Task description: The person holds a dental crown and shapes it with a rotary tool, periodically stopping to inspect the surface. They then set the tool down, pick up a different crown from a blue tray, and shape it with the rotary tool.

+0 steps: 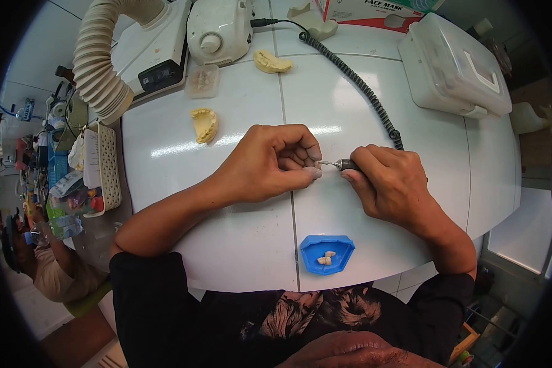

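Note:
My left hand (270,162) is closed in a pinch above the middle of the white table (239,239). The small piece between its dusty fingertips is mostly hidden. My right hand (395,184) grips a rotary handpiece (348,164) like a pen, its thin bur pointing left and meeting the left fingertips. From the handpiece side a black coiled cord (357,83) runs up to a white control unit (219,34). Nearer my body, a blue tray (306,250) holds a few small tooth-coloured pieces (326,259).
Two yellow plaster dental models (204,125) and a small clear box (202,81) lie beyond my left hand. A ribbed hose (95,70) hangs at upper left. A white case (451,70) stands upper right, near a face mask box (374,13). Another person (64,267) sits far left.

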Demonstrator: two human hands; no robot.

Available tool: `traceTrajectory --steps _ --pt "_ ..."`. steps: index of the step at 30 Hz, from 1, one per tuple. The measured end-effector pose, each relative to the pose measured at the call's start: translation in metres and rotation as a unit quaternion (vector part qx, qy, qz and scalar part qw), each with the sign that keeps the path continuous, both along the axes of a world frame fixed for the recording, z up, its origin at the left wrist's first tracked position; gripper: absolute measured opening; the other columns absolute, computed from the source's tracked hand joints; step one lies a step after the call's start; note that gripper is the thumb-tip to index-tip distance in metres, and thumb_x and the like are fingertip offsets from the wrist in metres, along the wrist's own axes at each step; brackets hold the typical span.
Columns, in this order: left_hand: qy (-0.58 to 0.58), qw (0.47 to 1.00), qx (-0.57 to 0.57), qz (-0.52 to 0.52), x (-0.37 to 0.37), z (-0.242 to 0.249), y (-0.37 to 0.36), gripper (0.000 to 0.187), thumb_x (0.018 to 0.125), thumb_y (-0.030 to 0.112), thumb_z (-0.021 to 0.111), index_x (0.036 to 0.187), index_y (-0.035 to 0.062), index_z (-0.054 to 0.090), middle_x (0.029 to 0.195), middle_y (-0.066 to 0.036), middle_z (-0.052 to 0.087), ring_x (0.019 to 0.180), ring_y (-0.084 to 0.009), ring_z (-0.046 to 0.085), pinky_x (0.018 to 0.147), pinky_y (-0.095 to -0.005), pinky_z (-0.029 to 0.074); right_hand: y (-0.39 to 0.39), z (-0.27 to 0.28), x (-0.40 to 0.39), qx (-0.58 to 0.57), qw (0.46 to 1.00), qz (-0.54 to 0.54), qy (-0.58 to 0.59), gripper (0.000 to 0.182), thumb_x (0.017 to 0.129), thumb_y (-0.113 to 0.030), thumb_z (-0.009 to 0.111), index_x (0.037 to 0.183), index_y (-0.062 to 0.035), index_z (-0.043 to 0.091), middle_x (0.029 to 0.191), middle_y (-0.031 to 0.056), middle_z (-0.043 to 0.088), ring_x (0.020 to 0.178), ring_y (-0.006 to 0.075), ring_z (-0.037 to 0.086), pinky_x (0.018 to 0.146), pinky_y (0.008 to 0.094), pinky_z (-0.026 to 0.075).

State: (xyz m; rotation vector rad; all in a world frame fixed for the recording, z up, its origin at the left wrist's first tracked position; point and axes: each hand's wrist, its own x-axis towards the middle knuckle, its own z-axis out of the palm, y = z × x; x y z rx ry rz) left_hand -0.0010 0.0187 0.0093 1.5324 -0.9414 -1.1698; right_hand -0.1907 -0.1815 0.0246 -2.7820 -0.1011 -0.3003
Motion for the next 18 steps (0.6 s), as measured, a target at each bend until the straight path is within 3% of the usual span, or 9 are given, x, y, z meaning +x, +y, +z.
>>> traceTrajectory --steps 7,18 --pt "-0.003 0.999 -0.024 0.022 -0.0038 -0.0002 -0.0001 0.018 0.092 0.004 0.081 0.105 -0.0032 0.070 0.097 -0.007 0.075 0.089 -0.0098 0.074 0.083 -0.0240 0.064 -0.0001 -0.0002 0.0001 0.007 1.000 -0.008 -0.004 0.028 0.101 -0.027 0.077 0.087 -0.0070 0.062 0.072 0.0073 0.063 0.058 0.0274 0.067 0.051 0.0399 0.050" --pt "0.005 0.999 -0.036 0.023 -0.0042 -0.0013 -0.0005 0.018 0.093 0.004 0.081 0.105 -0.0030 0.069 0.097 -0.007 0.076 0.090 -0.0114 0.075 0.085 -0.0252 0.065 -0.0004 -0.0012 0.0005 -0.002 1.000 0.008 -0.007 0.028 0.100 -0.026 0.077 0.087 -0.0067 0.062 0.072 0.0073 0.062 0.059 0.0268 0.067 0.050 0.0391 0.050"
